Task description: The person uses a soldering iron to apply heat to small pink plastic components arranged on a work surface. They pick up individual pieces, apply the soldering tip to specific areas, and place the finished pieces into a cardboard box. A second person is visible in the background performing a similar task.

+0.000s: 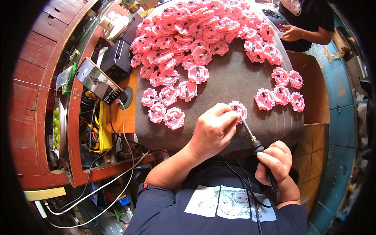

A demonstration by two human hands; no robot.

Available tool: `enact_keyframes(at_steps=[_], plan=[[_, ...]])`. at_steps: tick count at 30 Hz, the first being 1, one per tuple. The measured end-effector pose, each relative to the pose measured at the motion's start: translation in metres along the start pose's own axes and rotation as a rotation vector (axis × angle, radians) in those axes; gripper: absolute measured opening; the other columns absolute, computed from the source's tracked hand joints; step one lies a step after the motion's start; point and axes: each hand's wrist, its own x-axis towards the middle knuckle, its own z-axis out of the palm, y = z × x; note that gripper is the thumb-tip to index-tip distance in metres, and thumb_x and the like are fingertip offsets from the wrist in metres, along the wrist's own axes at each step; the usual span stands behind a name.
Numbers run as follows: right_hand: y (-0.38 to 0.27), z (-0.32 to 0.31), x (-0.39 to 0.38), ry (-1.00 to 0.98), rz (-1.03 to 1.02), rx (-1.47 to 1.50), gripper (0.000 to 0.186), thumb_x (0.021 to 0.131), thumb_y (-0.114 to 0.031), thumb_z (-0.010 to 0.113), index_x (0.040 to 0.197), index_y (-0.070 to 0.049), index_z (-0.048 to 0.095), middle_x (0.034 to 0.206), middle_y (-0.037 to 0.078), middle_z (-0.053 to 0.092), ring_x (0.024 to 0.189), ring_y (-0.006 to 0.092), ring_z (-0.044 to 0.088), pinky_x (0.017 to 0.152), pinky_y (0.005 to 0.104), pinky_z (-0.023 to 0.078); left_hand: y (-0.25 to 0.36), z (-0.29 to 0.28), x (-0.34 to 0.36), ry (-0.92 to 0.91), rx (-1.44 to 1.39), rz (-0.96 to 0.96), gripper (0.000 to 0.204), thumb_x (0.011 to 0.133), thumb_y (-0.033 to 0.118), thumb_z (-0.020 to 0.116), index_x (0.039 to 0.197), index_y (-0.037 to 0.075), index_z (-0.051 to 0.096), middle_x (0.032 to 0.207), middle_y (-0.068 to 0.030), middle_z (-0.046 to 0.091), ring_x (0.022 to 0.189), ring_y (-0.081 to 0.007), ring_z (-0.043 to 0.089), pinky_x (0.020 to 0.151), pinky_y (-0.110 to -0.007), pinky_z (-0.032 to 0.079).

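A soldering iron (257,147) with a black handle is gripped in my right hand (277,161). Its metal tip meets the middle of a pink plastic part (242,111) lying on the dark mat (223,88). My left hand (214,127) is closed in a pinch at the left side of this same part; what sits between the fingertips is hidden. To the left lie several similar pink parts (174,118) with small black pieces on them, and another group of pink parts (281,94) lies to the right.
A large heap of pink parts (196,29) covers the far side of the table. At left, a phone (98,81) leans on a stand beside a black box (116,58), with cables (131,156) hanging below. A co-worker's hand (291,33) is at far right, above a cardboard box (309,86).
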Motion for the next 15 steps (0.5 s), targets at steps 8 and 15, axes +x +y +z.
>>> enact_keyframes(at_steps=[8, 15], plan=[[-0.0025, 0.0010, 0.0032, -0.022, -0.002, -0.021, 0.036, 0.071, 0.001, 0.073, 0.106, -0.003, 0.070, 0.074, 0.005, 0.061, 0.056, 0.0226, 0.052, 0.053, 0.0358, 0.042, -0.0003, 0.0007, -0.0002, 0.003, 0.004, -0.001, 0.018, 0.087, -0.001, 0.077, 0.105, 0.001, 0.074, 0.101, -0.0164, 0.070, 0.089, -0.0331, 0.072, 0.078, -0.039, 0.058], [-0.0037, 0.0014, 0.0059, -0.070, -0.023, -0.039, 0.035, 0.071, -0.006, 0.076, 0.106, -0.005, 0.072, 0.069, 0.002, 0.054, 0.054, 0.0209, 0.047, 0.051, 0.0358, 0.037, 0.0000, 0.0010, -0.0009, 0.008, 0.015, -0.001, 0.019, 0.087, -0.001, 0.077, 0.105, 0.002, 0.074, 0.101, -0.0160, 0.070, 0.088, -0.0332, 0.072, 0.078, -0.040, 0.058]])
